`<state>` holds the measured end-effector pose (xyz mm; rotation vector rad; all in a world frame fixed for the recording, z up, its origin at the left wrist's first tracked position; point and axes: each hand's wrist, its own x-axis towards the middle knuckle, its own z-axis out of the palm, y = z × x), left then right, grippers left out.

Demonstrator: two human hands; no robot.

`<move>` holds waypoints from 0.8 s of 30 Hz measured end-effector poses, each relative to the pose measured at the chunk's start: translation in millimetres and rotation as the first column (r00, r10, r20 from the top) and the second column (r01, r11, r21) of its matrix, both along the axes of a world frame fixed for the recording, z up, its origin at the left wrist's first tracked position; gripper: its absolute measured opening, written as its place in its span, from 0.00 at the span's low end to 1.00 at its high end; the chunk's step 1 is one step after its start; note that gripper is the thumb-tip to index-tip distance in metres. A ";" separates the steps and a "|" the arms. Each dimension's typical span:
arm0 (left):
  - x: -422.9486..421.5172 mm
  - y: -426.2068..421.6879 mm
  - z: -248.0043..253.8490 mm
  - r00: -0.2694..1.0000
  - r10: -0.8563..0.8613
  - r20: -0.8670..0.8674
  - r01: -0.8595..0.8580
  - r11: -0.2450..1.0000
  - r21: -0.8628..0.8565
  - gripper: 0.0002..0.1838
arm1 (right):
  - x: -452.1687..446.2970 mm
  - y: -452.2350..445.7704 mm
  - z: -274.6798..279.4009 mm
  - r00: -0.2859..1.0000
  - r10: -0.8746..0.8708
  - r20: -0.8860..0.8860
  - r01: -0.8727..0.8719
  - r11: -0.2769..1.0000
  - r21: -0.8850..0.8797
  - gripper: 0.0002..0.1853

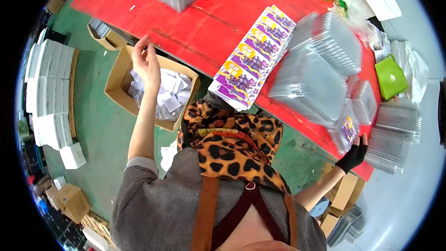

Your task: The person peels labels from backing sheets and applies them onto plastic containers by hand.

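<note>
I see the left hand [147, 65] loose, fingers apart | right hand [355, 155] by clear box [337, 135] with grape sticker [349, 128] on red table [200, 32], can't tell its grip | sticker sheets [251, 58] at table's near edge | green floor [97, 97] | white boxes [51, 95] piled left

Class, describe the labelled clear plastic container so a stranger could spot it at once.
Find the red table, then the gloved right hand at its edge. Beside that hand lies the labelled container. Unlike the clear plastic pieces around it, it shows a purple and yellow grape label.
</note>
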<state>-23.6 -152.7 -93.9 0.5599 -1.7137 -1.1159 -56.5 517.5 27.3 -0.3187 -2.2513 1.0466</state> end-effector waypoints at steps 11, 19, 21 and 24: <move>-125.8 154.4 78.7 0.698 -0.164 0.697 0.587 0.689 -0.426 0.30 | 14.7 -81.1 20.9 0.970 0.221 -0.100 -0.218 0.975 0.040 0.15; -55.0 139.1 92.6 0.596 -0.185 0.781 0.609 0.739 -0.290 0.26 | 47.9 -72.4 20.2 0.986 0.166 -0.032 -0.163 0.983 0.079 0.13; -29.8 138.9 90.5 0.569 -0.236 0.788 0.633 0.738 -0.236 0.23 | 48.8 -84.8 22.5 0.980 0.196 -0.036 -0.194 0.980 0.035 0.12; -15.7 136.9 89.7 0.570 -0.279 0.773 0.597 0.786 -0.157 0.17 | 40.3 -97.7 20.0 0.969 0.248 0.017 -0.248 0.968 0.032 0.12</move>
